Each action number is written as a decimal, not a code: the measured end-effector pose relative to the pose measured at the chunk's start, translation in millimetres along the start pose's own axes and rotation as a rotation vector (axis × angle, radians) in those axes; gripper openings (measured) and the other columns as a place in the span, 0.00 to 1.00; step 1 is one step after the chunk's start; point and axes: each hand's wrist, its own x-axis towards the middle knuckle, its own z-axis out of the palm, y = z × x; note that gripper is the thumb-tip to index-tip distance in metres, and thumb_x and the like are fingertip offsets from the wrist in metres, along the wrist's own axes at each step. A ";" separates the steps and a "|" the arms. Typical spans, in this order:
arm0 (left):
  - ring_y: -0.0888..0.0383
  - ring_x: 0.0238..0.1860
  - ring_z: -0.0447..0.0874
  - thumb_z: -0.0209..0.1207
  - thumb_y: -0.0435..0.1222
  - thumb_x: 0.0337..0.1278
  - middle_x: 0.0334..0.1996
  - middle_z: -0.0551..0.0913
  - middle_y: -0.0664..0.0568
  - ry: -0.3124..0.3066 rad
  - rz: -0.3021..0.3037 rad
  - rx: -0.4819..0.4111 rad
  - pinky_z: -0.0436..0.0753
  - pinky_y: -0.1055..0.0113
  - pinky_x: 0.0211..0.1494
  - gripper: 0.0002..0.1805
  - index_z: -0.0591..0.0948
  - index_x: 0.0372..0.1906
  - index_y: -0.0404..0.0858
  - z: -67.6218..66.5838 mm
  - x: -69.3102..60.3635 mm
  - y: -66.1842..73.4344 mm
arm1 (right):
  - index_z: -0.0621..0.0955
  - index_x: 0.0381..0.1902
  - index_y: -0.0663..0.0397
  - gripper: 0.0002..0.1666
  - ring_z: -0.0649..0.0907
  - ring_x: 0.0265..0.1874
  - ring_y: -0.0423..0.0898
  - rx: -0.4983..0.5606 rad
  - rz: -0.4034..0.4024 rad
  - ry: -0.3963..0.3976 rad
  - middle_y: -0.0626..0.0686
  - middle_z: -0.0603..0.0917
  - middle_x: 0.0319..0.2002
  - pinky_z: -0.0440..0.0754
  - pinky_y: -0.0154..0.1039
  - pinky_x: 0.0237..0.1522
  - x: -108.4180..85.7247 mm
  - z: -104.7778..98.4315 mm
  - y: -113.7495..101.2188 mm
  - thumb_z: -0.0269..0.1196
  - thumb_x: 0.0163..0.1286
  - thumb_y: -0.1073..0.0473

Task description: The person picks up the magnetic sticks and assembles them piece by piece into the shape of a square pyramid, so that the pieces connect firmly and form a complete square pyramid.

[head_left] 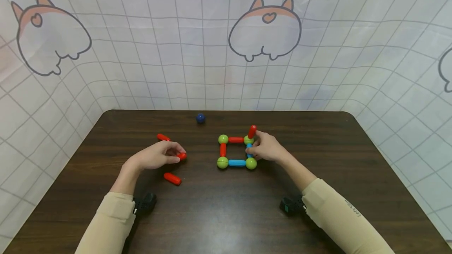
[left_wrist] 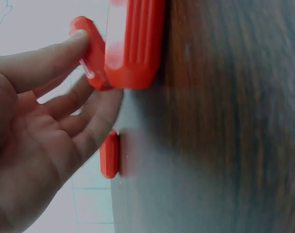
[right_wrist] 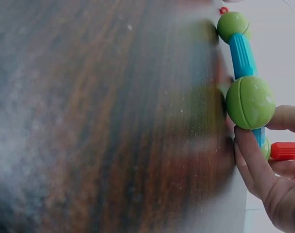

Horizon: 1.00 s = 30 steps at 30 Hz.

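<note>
Toward the left of the table, my left hand (head_left: 155,156) pinches a red magnetic rod (left_wrist: 93,54) between thumb and fingertips. Two more red rods lie beside it, one nearer (head_left: 172,178) and one farther (head_left: 163,137). Right of centre is a square of green balls joined by red and blue rods. My right hand (head_left: 269,147) grips the blue rod (head_left: 249,150) on its right side. From the far right green ball (head_left: 248,140) a red rod (head_left: 252,131) stands up, close to that hand's fingers. In the right wrist view, the near green ball (right_wrist: 251,103) partly hides the grip.
A dark blue ball (head_left: 200,118) sits near the back edge of the brown wooden table (head_left: 219,214). Behind it hangs a white gridded curtain (head_left: 169,69) with cartoon animal prints.
</note>
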 end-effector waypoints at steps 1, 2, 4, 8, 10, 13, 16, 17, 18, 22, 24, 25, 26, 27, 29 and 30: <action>0.52 0.48 0.79 0.62 0.33 0.71 0.46 0.83 0.52 0.008 0.015 -0.006 0.77 0.54 0.56 0.11 0.83 0.55 0.38 0.6 1.3 0.3 | 0.63 0.73 0.71 0.42 0.88 0.31 0.50 0.001 0.001 -0.002 0.61 0.81 0.39 0.88 0.44 0.38 -0.6 0.1 -0.2 0.69 0.68 0.63; 0.52 0.49 0.79 0.61 0.33 0.72 0.47 0.83 0.51 0.019 0.027 -0.014 0.77 0.54 0.57 0.11 0.82 0.55 0.38 1.3 2.6 1.1 | 0.63 0.73 0.71 0.42 0.88 0.31 0.50 0.002 0.004 -0.003 0.61 0.81 0.40 0.88 0.44 0.38 -0.8 0.2 -0.4 0.69 0.69 0.63; 0.52 0.51 0.80 0.61 0.33 0.72 0.47 0.84 0.51 0.047 0.056 -0.033 0.78 0.54 0.57 0.11 0.82 0.55 0.37 2.4 6.3 3.8 | 0.63 0.74 0.71 0.42 0.88 0.31 0.50 0.003 0.007 -0.004 0.61 0.81 0.40 0.88 0.44 0.38 -1.4 0.4 -0.9 0.69 0.69 0.63; 0.51 0.52 0.80 0.63 0.32 0.71 0.47 0.83 0.50 0.108 0.072 -0.075 0.79 0.53 0.57 0.11 0.81 0.54 0.37 5.5 15.9 12.0 | 0.66 0.71 0.69 0.38 0.88 0.31 0.50 -0.004 0.006 -0.002 0.61 0.81 0.40 0.88 0.44 0.38 -1.9 0.9 -1.9 0.69 0.69 0.63; 0.50 0.52 0.80 0.64 0.32 0.69 0.47 0.83 0.50 0.129 0.074 -0.075 0.78 0.52 0.58 0.11 0.82 0.53 0.37 7.5 21.4 17.2 | 0.68 0.69 0.67 0.36 0.88 0.31 0.50 -0.007 0.004 0.000 0.60 0.81 0.39 0.88 0.43 0.37 -1.6 1.3 -1.7 0.69 0.69 0.63; 0.51 0.52 0.80 0.65 0.32 0.68 0.47 0.84 0.51 0.157 0.075 -0.065 0.78 0.50 0.59 0.12 0.82 0.53 0.39 12.0 29.1 25.9 | 0.65 0.73 0.67 0.39 0.87 0.31 0.49 -0.012 0.003 -0.006 0.61 0.81 0.40 0.88 0.44 0.38 -1.1 2.0 -0.9 0.68 0.69 0.62; 0.51 0.52 0.81 0.66 0.32 0.68 0.47 0.84 0.52 0.203 0.085 -0.055 0.78 0.49 0.59 0.13 0.81 0.53 0.40 17.9 37.6 34.3 | 0.64 0.74 0.67 0.41 0.87 0.31 0.49 -0.021 0.002 -0.010 0.60 0.81 0.40 0.88 0.44 0.38 0.3 2.9 0.3 0.68 0.70 0.62; 0.51 0.52 0.81 0.66 0.32 0.67 0.46 0.85 0.52 0.224 0.089 -0.058 0.78 0.50 0.58 0.13 0.81 0.53 0.40 20.2 41.0 37.0 | 0.64 0.74 0.68 0.40 0.87 0.31 0.49 -0.028 0.001 -0.011 0.60 0.81 0.40 0.88 0.43 0.38 0.4 3.1 0.2 0.68 0.70 0.61; 0.51 0.52 0.81 0.66 0.32 0.67 0.46 0.85 0.51 0.247 0.089 -0.062 0.78 0.50 0.58 0.13 0.81 0.53 0.40 22.5 44.3 40.0 | 0.65 0.73 0.68 0.40 0.87 0.30 0.49 -0.034 0.001 -0.013 0.60 0.81 0.40 0.88 0.44 0.38 0.5 3.3 0.3 0.68 0.70 0.61; 0.50 0.53 0.82 0.67 0.33 0.67 0.47 0.84 0.50 0.336 0.088 -0.099 0.78 0.50 0.59 0.13 0.80 0.53 0.40 31.1 58.3 51.2 | 0.66 0.72 0.68 0.38 0.87 0.30 0.47 -0.057 0.001 -0.018 0.59 0.81 0.39 0.88 0.43 0.37 -0.5 3.0 -0.8 0.68 0.70 0.60; 0.50 0.53 0.82 0.67 0.33 0.67 0.47 0.84 0.50 0.380 0.090 -0.126 0.78 0.50 0.60 0.13 0.80 0.53 0.40 35.1 64.6 55.9 | 0.66 0.72 0.68 0.38 0.87 0.30 0.47 -0.059 0.001 -0.020 0.59 0.81 0.39 0.88 0.43 0.37 -0.2 2.8 -0.9 0.68 0.71 0.60; 0.50 0.52 0.82 0.67 0.33 0.67 0.47 0.84 0.49 0.398 0.095 -0.137 0.78 0.50 0.60 0.13 0.79 0.53 0.39 37.0 67.5 57.7 | 0.66 0.72 0.68 0.38 0.87 0.30 0.47 -0.059 0.001 -0.019 0.59 0.81 0.39 0.88 0.43 0.37 0.0 2.9 -0.7 0.67 0.71 0.59; 0.50 0.52 0.83 0.66 0.32 0.67 0.47 0.84 0.49 0.413 0.101 -0.150 0.79 0.50 0.60 0.13 0.79 0.53 0.39 38.8 70.3 59.3 | 0.66 0.71 0.68 0.37 0.87 0.30 0.48 -0.058 0.001 -0.019 0.59 0.81 0.40 0.88 0.43 0.37 -0.1 2.8 -0.8 0.67 0.72 0.59; 0.50 0.52 0.83 0.66 0.31 0.67 0.47 0.84 0.49 0.425 0.104 -0.167 0.79 0.51 0.60 0.13 0.79 0.53 0.38 40.7 73.2 60.4 | 0.67 0.70 0.67 0.35 0.87 0.30 0.48 -0.055 0.001 -0.017 0.60 0.82 0.40 0.88 0.43 0.36 0.3 3.0 -0.5 0.67 0.72 0.59; 0.50 0.51 0.84 0.66 0.31 0.68 0.47 0.84 0.48 0.443 0.105 -0.192 0.80 0.52 0.59 0.13 0.78 0.53 0.37 44.3 78.5 61.6 | 0.69 0.68 0.66 0.31 0.87 0.30 0.48 -0.046 -0.006 -0.012 0.59 0.82 0.39 0.88 0.43 0.35 1.8 3.5 0.8 0.65 0.74 0.58; 0.50 0.51 0.84 0.66 0.31 0.68 0.47 0.84 0.48 0.448 0.102 -0.203 0.80 0.52 0.59 0.13 0.78 0.53 0.37 46.0 80.7 62.1 | 0.69 0.67 0.66 0.29 0.87 0.29 0.48 -0.044 -0.007 -0.011 0.59 0.82 0.39 0.88 0.43 0.35 2.3 3.6 1.1 0.64 0.75 0.58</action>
